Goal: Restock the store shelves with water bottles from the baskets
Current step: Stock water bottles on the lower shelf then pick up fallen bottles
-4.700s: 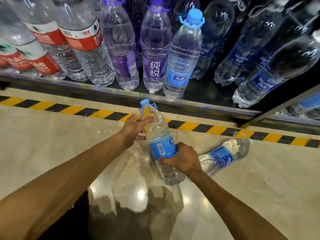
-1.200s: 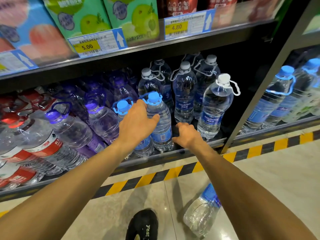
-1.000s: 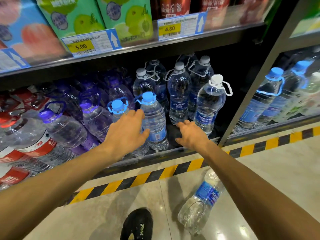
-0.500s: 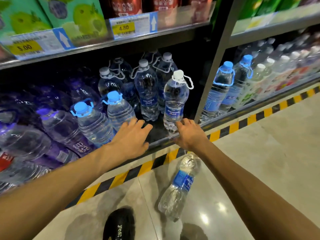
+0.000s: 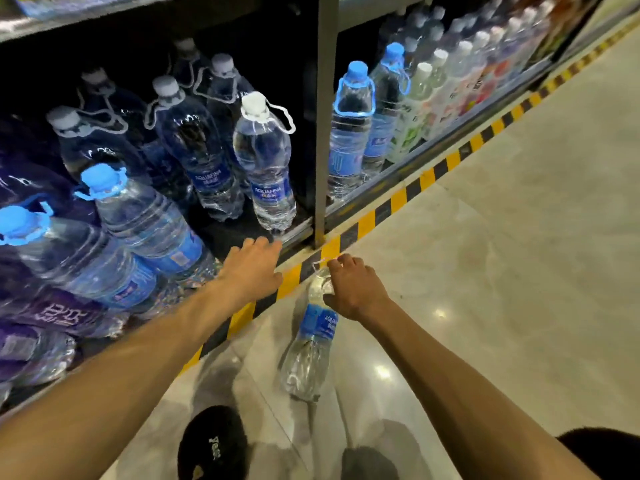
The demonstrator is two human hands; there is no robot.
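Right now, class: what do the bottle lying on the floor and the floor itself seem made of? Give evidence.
Lying bottle: clear, glossy plastic, likely; see-through, ribbed wall with highlights. Floor: polished stone or tile, uncertain which; pale mottled surface mirrors lights.

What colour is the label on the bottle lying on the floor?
Label on the bottle: blue, white lettering; head view.
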